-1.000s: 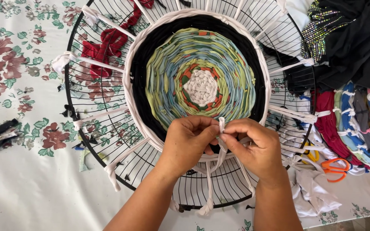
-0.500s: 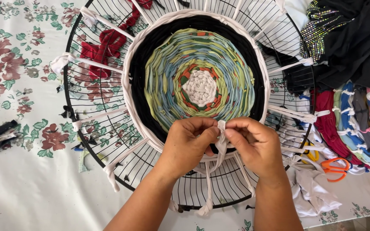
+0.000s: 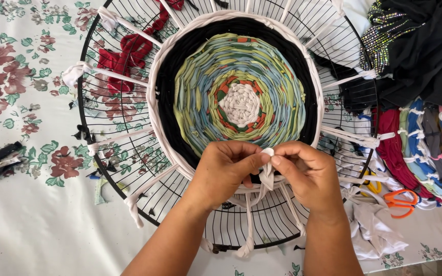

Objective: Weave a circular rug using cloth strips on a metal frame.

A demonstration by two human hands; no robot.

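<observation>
This looks like a home craft corner set up on a household tabletop (image 3: 31,225) covered with a white cloth printed with red and green flowers. A black round wire fan guard (image 3: 113,168) serves as a makeshift loom, filling the middle of the frame, with a round woven rag mat of black, green, blue and white fabric strips (image 3: 236,87) stretched inside it. At the right edge lie bundles of cut cloth strips in red, blue, grey and pink (image 3: 425,143), orange-handled scissors (image 3: 400,198) and, in the upper right, a black beaded garment (image 3: 420,46). Small fabric scraps (image 3: 1,159) sit at the left edge.
</observation>
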